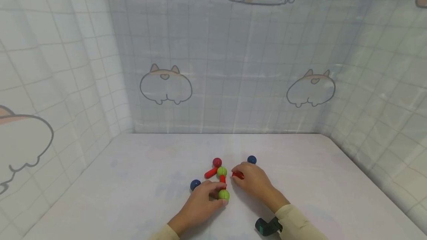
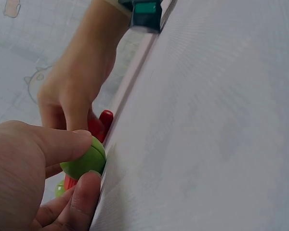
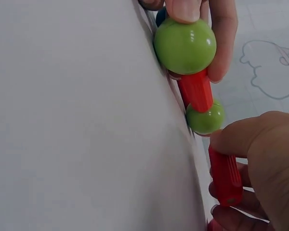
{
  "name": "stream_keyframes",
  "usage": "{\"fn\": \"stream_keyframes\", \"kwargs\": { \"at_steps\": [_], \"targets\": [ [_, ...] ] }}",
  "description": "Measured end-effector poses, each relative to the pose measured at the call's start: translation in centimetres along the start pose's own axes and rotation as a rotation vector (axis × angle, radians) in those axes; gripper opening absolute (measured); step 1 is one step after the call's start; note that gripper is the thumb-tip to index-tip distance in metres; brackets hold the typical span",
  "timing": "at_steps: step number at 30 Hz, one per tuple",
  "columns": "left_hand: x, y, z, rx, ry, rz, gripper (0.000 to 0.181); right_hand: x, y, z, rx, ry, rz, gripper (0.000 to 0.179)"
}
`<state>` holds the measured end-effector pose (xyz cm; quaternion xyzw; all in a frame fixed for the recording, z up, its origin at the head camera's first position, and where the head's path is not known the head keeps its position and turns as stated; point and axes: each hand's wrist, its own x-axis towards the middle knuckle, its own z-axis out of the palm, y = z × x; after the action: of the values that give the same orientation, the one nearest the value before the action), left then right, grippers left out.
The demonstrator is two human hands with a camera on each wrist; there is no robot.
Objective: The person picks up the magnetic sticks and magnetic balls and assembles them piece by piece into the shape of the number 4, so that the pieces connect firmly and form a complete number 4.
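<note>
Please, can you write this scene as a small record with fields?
Left hand: pinches near green ball
Right hand: holds short red rod
Middle red rod: between near green ball and far green ball
Red ball: beyond far green ball, outer red rod beside it
Left blue ball: by left hand
Right blue ball: beyond right hand

Table [image 1: 133, 180] free leftward beyond left blue ball [image 1: 195, 185] (obstacle).

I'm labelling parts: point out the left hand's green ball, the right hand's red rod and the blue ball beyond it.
Green ball [image 3: 185, 46], right wrist view: its front middle.
Red rod [image 3: 225, 177], right wrist view: its side, mid-length.
Blue ball [image 1: 251, 159], head view: its visible middle.
</note>
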<state>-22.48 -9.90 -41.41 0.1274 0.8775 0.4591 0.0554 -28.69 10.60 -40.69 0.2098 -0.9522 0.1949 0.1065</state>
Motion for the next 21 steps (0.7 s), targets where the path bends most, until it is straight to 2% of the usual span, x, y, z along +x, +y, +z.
{"fn": "stream_keyframes", "kwargs": {
  "at_steps": [4,7,13,17,21],
  "targets": [
    [0.0,0.0,0.0,-0.003,-0.006,0.0,0.042,-1.2,0.5,-0.5,0.043,0.045,-0.018,0.021],
    [0.0,0.0,-0.1,0.005,-0.005,0.012,0.042,-1.8,0.9,-0.8,0.139,0.059,-0.034,0.019],
    [-0.2,-0.1,-0.3,0.016,-0.007,0.031,0.04,-2.7,1.5,-1.0,0.355,-0.016,-0.008,0.018],
    [-0.2,-0.1,-0.3,0.014,-0.007,0.042,0.039,-3.1,1.5,-1.2,0.447,-0.061,0.054,0.022],
    [-0.2,0.1,-0.1,0.016,-0.012,0.039,0.039,-3.5,1.4,-1.7,0.492,-0.106,0.091,0.024]
  ]
}}
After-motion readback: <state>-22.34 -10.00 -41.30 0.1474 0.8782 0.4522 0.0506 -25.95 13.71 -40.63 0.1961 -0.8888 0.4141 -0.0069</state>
